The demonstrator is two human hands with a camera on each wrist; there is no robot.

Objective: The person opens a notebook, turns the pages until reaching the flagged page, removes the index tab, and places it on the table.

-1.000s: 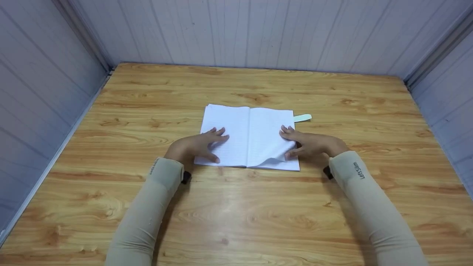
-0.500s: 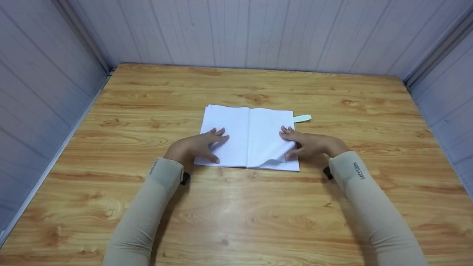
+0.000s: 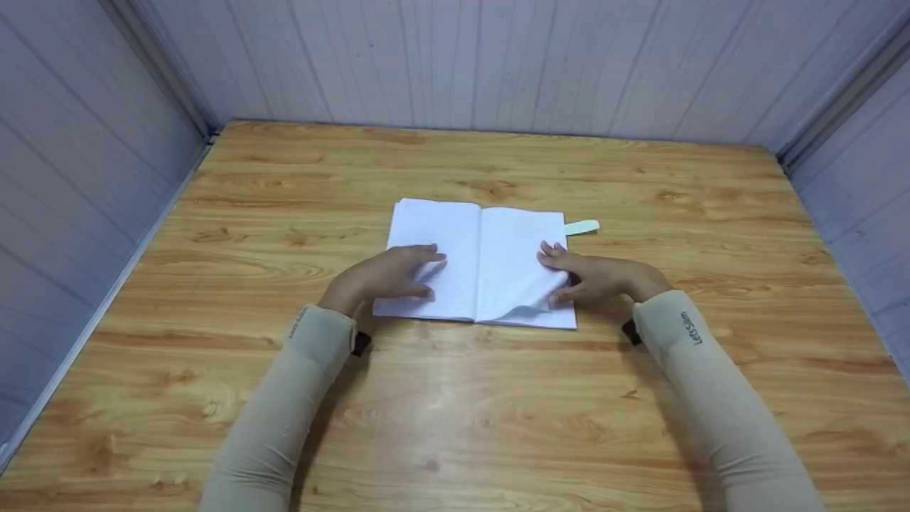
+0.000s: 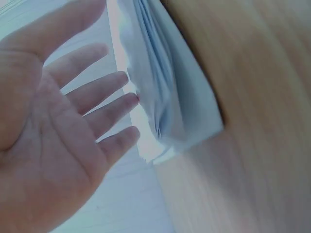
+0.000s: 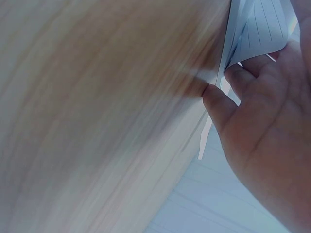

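Note:
An open notebook (image 3: 512, 242) with pale lined pages lies on the wooden table. Over its left page, my left hand (image 3: 384, 274) is spread, fingers straight and thumb apart; nothing is in its palm (image 4: 53, 126) in the left wrist view. My right hand (image 3: 597, 275) rests at the right page's outer edge, fingertips on the page and thumb lower down. The near part of that page (image 3: 530, 299) curls up toward the palm. In the right wrist view the lifted lined sheet (image 5: 262, 29) meets the hand, and two fingers touch the notebook's edge.
A pale green strip (image 3: 583, 227) sticks out past the notebook's upper right edge. The wood-grain table (image 3: 455, 412) extends on all sides. White panelled walls (image 3: 441, 64) stand behind and at both sides.
My left hand has shifted on the left page: its fingers have drawn together and the thumb has moved up. The right hand, curled page and notebook have stayed in place.

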